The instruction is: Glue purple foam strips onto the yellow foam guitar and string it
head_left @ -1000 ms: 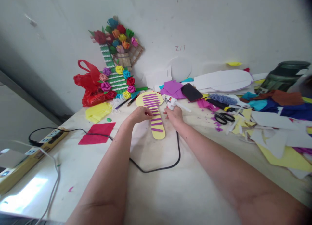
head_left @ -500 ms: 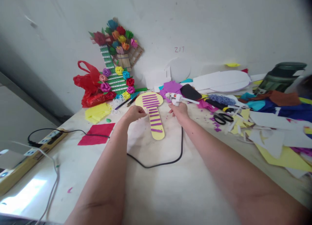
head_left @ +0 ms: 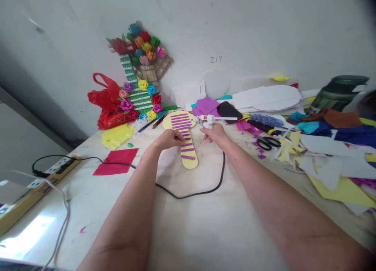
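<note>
A yellow cutout (head_left: 190, 164), rounded at the top with a narrower stem, lies flat on the table with purple strips (head_left: 187, 150) across it. My left hand (head_left: 171, 139) is over the left edge of the stem, fingertips bunched together at the strips; anything between them is too small to make out. My right hand (head_left: 216, 134) is closed around a white hot glue gun (head_left: 209, 121) with a glue stick out of its back. Its nozzle points left, at the right edge of the cutout's round top.
A black cord (head_left: 202, 193) loops across the table toward a power strip (head_left: 48, 176). Red paper (head_left: 116, 161) lies left. Scissors (head_left: 268, 143) and paper scraps (head_left: 337, 161) cover the right side. A paper-flower decoration (head_left: 141, 94) leans on the wall.
My left hand has moved right, onto the stem of the cutout. The glue gun in my right hand has shifted left and down, bringing its nozzle to the cutout's edge.
</note>
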`<state>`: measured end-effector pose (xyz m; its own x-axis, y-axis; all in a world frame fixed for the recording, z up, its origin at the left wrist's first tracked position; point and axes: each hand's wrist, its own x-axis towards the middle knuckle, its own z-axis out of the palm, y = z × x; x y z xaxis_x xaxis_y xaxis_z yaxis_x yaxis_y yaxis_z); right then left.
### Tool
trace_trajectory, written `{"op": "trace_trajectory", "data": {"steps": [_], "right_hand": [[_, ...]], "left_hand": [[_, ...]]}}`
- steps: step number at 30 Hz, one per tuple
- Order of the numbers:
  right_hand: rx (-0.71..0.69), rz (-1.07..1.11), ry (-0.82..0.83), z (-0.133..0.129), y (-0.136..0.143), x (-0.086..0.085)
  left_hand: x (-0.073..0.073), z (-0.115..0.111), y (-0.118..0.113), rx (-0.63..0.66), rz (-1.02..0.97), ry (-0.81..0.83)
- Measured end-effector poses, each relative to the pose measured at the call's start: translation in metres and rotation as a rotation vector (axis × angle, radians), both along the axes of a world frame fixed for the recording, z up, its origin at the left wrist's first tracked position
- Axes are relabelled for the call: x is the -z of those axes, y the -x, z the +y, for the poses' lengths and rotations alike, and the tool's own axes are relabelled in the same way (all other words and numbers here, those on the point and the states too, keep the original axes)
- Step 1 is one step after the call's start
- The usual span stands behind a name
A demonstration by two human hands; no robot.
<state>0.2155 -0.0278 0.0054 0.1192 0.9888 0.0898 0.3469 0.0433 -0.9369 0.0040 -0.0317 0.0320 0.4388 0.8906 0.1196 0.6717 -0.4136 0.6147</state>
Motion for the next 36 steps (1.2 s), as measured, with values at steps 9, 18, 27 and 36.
{"op": "trace_trajectory", "data": {"steps": [9,18,27,36], "right_hand": [[-0.025,0.061,0.012,-0.008,0.003,-0.004],[-0.040,0.122,0.025,-0.012,0.007,-0.004],[-0.043,0.173,0.010,-0.014,0.008,-0.004],[-0.069,0.231,-0.025,-0.014,0.008,-0.003]], "left_hand": [[0.007,0.003,-0.001,0.033,0.010,-0.030],[0.010,0.006,-0.001,0.048,0.094,-0.060],[0.006,0.001,-0.005,0.058,0.078,-0.055],[0.010,0.000,0.003,-0.119,-0.354,0.156]]}}
